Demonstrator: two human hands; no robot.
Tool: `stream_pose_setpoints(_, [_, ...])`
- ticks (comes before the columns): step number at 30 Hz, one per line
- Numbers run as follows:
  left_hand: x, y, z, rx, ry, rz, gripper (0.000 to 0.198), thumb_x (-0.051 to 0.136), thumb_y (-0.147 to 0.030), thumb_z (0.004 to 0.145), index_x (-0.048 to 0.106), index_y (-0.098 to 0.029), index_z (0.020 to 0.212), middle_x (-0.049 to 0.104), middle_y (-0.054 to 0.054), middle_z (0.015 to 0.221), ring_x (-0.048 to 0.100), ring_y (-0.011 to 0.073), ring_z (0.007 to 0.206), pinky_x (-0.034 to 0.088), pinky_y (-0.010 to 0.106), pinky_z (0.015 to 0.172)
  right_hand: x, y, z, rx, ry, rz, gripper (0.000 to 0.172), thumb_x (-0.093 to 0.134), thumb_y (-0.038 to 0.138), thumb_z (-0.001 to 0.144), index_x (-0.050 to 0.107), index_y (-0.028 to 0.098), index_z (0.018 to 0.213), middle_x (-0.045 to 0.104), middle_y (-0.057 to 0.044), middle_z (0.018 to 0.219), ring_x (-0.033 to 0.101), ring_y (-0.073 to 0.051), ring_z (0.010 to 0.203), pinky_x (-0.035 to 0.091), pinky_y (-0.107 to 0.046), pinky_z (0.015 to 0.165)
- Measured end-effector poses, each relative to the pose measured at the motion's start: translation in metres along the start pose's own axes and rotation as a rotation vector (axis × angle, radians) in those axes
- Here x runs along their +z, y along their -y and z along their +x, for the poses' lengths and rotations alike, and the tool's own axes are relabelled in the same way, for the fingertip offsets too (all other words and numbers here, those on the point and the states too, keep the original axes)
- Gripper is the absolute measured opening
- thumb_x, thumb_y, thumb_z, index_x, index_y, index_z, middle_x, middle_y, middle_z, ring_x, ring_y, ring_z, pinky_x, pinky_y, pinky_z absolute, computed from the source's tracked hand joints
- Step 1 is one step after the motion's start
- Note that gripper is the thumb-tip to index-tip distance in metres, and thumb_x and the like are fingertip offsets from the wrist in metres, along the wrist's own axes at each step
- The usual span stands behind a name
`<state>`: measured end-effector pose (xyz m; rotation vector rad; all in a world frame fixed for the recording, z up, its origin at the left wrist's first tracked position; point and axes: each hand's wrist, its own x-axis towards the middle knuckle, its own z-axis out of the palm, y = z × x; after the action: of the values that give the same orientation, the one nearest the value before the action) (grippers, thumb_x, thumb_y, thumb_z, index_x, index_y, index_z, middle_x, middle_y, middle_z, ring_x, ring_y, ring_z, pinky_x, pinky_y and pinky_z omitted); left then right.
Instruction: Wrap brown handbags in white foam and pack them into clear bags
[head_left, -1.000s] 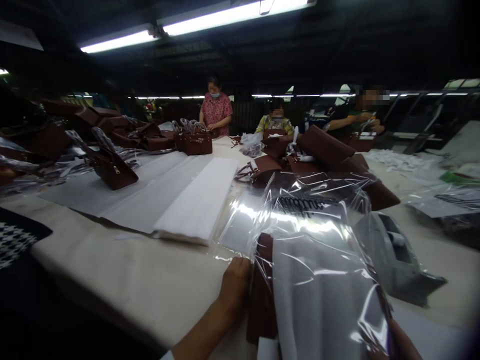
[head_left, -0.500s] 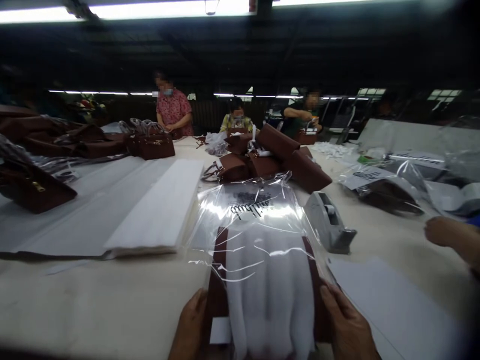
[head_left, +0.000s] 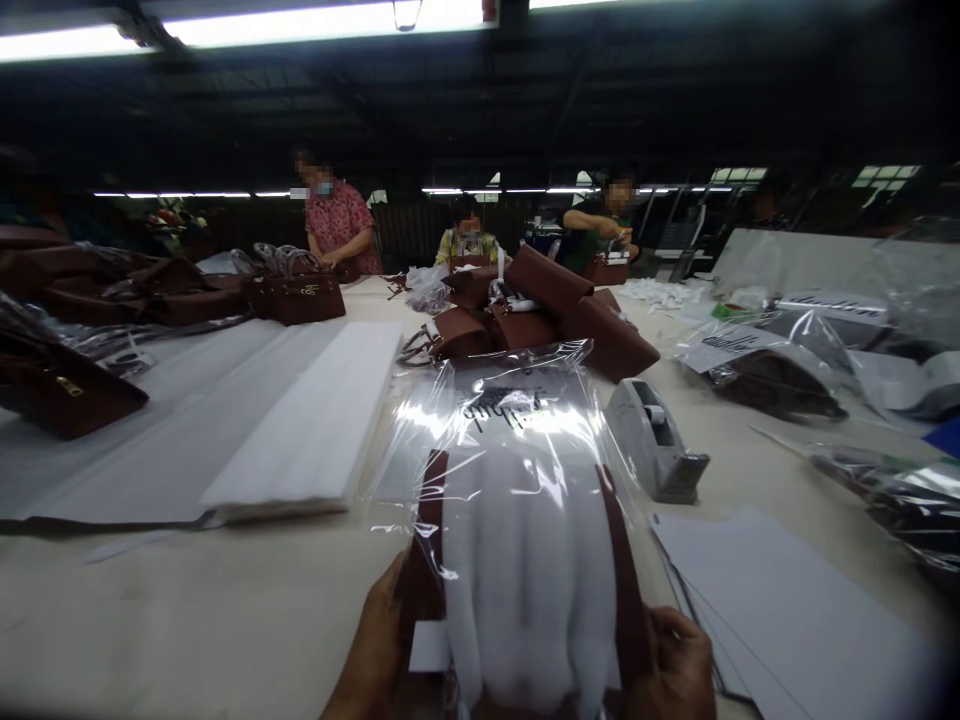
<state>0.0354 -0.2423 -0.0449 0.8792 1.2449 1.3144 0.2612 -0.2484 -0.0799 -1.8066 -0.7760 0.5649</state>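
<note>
A brown handbag (head_left: 630, 600), with white padding sheet (head_left: 529, 570) laid over its middle, is between my hands at the front of the table. Its far end lies inside a clear plastic bag (head_left: 495, 400) printed with black lettering. My left hand (head_left: 382, 625) grips the handbag's left side, beside a small white tag (head_left: 430, 646); its fingertips are hidden. On the right side, my right hand (head_left: 679, 660) has its fingers curled around the edge. Just beyond the plastic stands a grey tape dispenser (head_left: 652, 440).
White foam sheets (head_left: 300, 420) are stacked at left, near a brown handbag (head_left: 67, 380). More brown bags (head_left: 540, 300) are heaped ahead. White paper sheets (head_left: 787, 610) and plastic-wrapped bags (head_left: 780, 385) lie at right. Several people work across the table, one in a red patterned shirt (head_left: 341, 220).
The handbag sits slightly deeper in the plastic, and my right hand has shifted lower along its side. Another person's hand at right has left the view; a plastic-wrapped item now shows there.
</note>
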Motion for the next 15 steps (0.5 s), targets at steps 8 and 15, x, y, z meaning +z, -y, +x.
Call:
stream_pose_setpoints(8, [-0.006, 0.004, 0.001, -0.202, -0.249, -0.278, 0.054, 0.063, -0.046, 0.069, 0.053, -0.019, 0.115, 0.067, 0.006, 0.094, 0.063, 0.0235, 0.082, 0.052, 0.033, 0.069, 0.023, 0.047, 0.044, -0.142, 0.198, 0.321, 0.038, 0.055, 0.043, 0.077, 0.043, 0.019, 0.104, 0.055, -0.009, 0.108, 0.059, -0.015, 0.069, 0.048, -0.024, 0.055])
stream_pose_setpoints(15, [-0.019, 0.009, 0.016, -0.298, -0.093, -0.228, 0.059, 0.066, -0.046, 0.067, 0.051, -0.019, 0.118, 0.063, 0.011, 0.107, 0.061, 0.0287, 0.091, 0.05, 0.041, 0.079, 0.038, 0.016, 0.071, -0.11, 0.63, 0.268, 0.065, 0.057, 0.042, 0.073, 0.034, 0.023, 0.13, 0.044, -0.011, 0.128, 0.061, -0.017, 0.075, 0.051, -0.029, 0.062])
